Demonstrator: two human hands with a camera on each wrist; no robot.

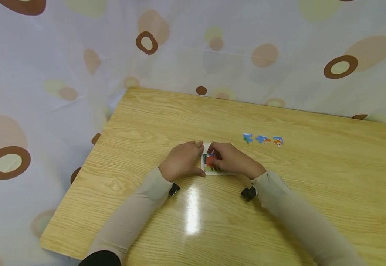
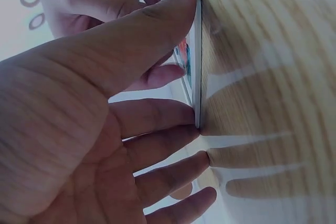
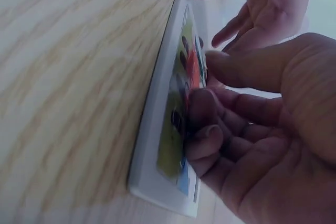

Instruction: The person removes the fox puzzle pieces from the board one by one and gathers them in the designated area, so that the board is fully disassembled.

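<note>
A small white-framed puzzle tray [image 1: 217,171] is lying flat on the wooden table [image 1: 312,177], near the middle, and both hands are meeting over it. The left hand [image 1: 181,160] is sitting at the tray's left edge: its thumb is reaching along the far corner while the fingers are lying nearly straight and relaxed against the near side and the tabletop, bracing the frame rather than curling round it, as the left wrist view shows at the tray's rim [image 2: 198,61]. The right hand [image 1: 231,159] is lying over the tray from the right, covering most of the picture; in the right wrist view its bent fingertips [image 3: 202,103] are pressing down on an orange puzzle piece [image 3: 193,72] inside the tray [image 3: 157,156], with the thumb hovering just above. Whether that piece is pinched or only pushed flat is hard to tell. Three loose puzzle pieces [image 1: 263,139] are lying in a row on the table, well apart to the right and farther back.
</note>
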